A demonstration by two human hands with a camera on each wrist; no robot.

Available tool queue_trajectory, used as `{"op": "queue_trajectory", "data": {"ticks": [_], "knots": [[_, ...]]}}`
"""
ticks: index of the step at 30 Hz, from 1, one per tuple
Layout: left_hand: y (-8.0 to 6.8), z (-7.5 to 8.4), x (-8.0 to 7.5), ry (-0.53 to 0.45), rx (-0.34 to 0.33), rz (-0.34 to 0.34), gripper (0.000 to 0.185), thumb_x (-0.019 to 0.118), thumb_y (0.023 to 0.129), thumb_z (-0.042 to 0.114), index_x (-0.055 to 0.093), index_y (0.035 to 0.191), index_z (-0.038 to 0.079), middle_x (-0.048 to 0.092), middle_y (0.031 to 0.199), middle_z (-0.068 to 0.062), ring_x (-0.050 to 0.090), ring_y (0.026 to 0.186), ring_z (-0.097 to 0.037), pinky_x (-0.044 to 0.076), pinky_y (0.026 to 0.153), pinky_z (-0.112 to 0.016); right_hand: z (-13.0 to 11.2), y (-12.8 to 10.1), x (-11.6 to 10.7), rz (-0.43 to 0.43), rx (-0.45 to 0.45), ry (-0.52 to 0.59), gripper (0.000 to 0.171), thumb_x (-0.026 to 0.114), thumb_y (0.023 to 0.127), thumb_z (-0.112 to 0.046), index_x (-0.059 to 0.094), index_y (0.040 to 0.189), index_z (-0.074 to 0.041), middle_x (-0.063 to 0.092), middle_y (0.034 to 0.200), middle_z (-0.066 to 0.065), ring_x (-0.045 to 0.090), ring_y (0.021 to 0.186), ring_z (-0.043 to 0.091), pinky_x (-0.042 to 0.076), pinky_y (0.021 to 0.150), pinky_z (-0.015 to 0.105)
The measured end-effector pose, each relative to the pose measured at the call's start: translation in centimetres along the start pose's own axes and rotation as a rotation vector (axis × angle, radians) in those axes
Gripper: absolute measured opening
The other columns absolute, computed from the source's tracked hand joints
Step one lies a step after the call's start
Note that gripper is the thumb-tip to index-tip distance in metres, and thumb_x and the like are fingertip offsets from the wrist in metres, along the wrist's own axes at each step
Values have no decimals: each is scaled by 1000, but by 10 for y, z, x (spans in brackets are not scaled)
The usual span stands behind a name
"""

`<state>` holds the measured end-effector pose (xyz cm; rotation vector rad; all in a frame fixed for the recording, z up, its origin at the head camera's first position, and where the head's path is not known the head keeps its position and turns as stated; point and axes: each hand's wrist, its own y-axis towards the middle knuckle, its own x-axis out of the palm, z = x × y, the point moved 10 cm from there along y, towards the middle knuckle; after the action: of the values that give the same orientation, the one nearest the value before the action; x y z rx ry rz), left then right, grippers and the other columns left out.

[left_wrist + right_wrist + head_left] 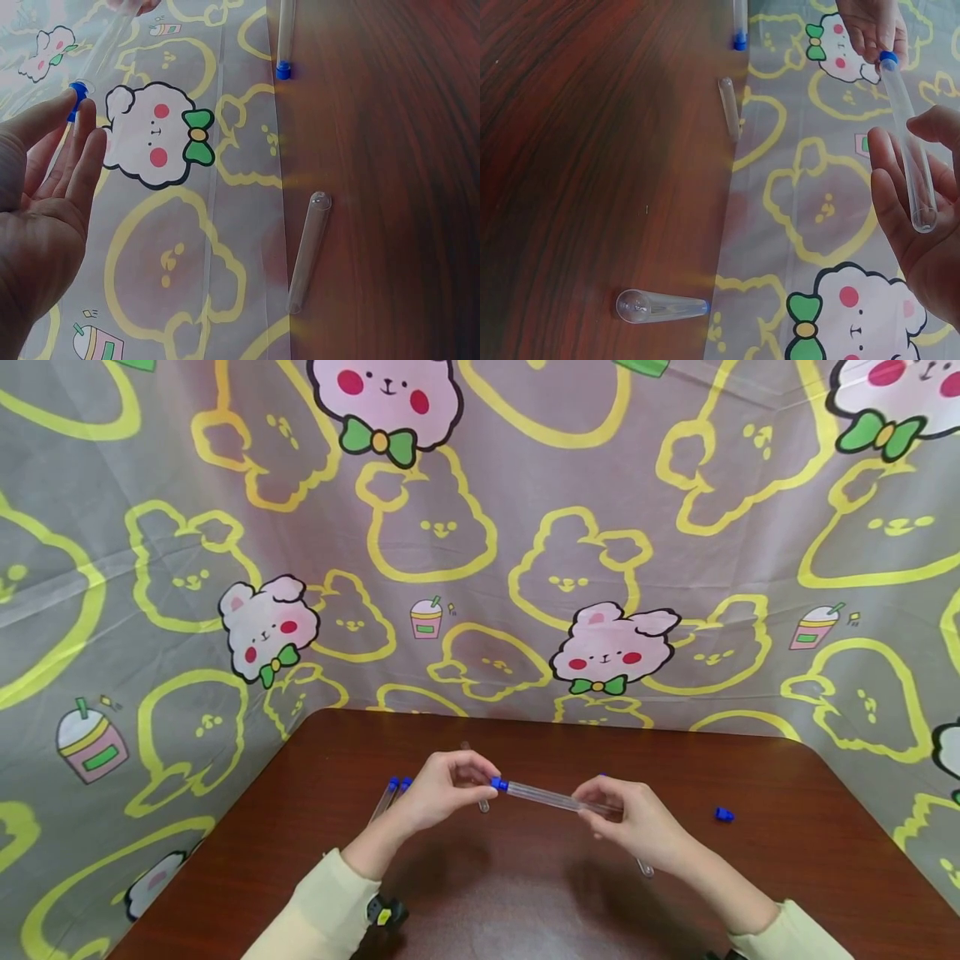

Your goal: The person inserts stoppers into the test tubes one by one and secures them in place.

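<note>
Two hands hold one clear test tube point(555, 797) level above brown surface point(525, 893). Left hand point(442, 793) pinches blue cap point(498, 784); right hand point(633, 818) curls fingers round closed end. Tube looks light, rigid, smooth, likely slippery, perhaps breakable; best gripped mid-barrel. Capped tubes point(390, 795), uncapped tube point(729, 107), loose blue cap point(723, 814) lie beyond. No legible writing; bear-print backdrop point(480, 527).

Left hand point(442, 793) and right hand point(630, 818) raised together, fingertips pinching.
</note>
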<state>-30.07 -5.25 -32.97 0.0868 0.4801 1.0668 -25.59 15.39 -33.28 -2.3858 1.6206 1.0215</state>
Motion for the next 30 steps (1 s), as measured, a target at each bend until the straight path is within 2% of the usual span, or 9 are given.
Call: {"op": "queue_trajectory", "data": {"ticks": [3,7,11,18,23,26,30], "knots": [[0,0,1,-2,4,-5,18,75,83,3,70,100,0,71,86,-9,66,80,-37,53,66,-28,0,0,0,2,-4,4,17,71,89,-7,66,106,-7,68,95,2,67,76,9,56,63,28],[0,0,3,5,16,-10,18,76,83,2,70,100,0,71,85,-8,67,79,-26,53,65,-27,-1,-1,1,5,-15,8,17,71,89,-7,66,105,-7,68,95,3,67,80,9,56,63,28],[0,1,4,9,11,-10,18,75,83,2,70,100,0,71,85,-8,67,78,-22,53,66,-28,-2,-1,1,7,-26,-5,17,72,88,-8,66,105,-8,68,96,2,68,82,13,56,63,28],[-1,-1,7,7,-27,-31,18,73,85,2,71,103,-1,72,88,-10,67,73,-20,56,69,-38,-1,-1,2,-11,-23,-59,16,72,88,-12,67,103,-12,68,93,-3,67,83,11,55,65,27],[-3,-2,5,20,-37,-11,18,75,84,4,72,101,0,72,88,-9,68,73,-18,56,69,-33,-6,0,4,-15,-66,-80,15,72,89,-12,67,103,-14,69,93,2,66,86,9,55,69,27],[-3,-2,3,28,-38,10,17,76,84,6,73,100,1,72,86,-8,68,72,-18,56,68,-32,-7,1,6,-28,-71,-87,15,73,88,-14,67,102,-15,69,90,-1,65,80,8,54,66,27],[-4,-2,2,24,-24,33,16,77,82,6,73,97,1,72,85,-8,68,71,-21,56,67,-36,-7,1,11,-56,-67,-87,12,72,89,-15,66,99,-15,67,84,-6,62,70,7,52,60,27]]}}
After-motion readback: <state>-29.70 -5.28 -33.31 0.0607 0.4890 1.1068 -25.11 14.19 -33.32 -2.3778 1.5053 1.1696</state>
